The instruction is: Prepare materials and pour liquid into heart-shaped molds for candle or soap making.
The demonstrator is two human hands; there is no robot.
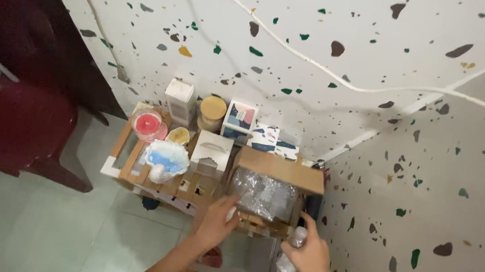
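The left hand [215, 223] reaches forward with its fingers curled against the lower front edge of an open brown cardboard box stuffed with clear bubble wrap [269, 190]; something small and pale shows at the fingertips, though what it is cannot be told. The right hand [309, 255] is wrapped around a small clear plastic bottle [291, 257], its forefinger stretched up towards the box's right corner.

The box sits at the right end of a low slatted wooden rack [130, 159], its top flap folded back flat and the crinkled, shiny wrap filling its mouth.

Beside it on the rack stands a small white house-shaped box [211, 152]. Further left lie a blue and white ruffled bundle [166, 159], a small pale yellow dish [178, 136] and a round pink candle in a glass [148, 124]. Along the back stand a tall white carton [179, 99], a jar with a round wooden lid [213, 111], a square box with coloured patches [239, 119] and a low box with a blue pattern [274, 139].

The rack stands on a pale green tiled floor [7, 224], tucked into a corner where two white walls speckled with dark, green and yellow flecks [439, 224] meet. A thin white cable [309, 61] trails across the wall. To the left sits a dark red plastic chair [15, 122].
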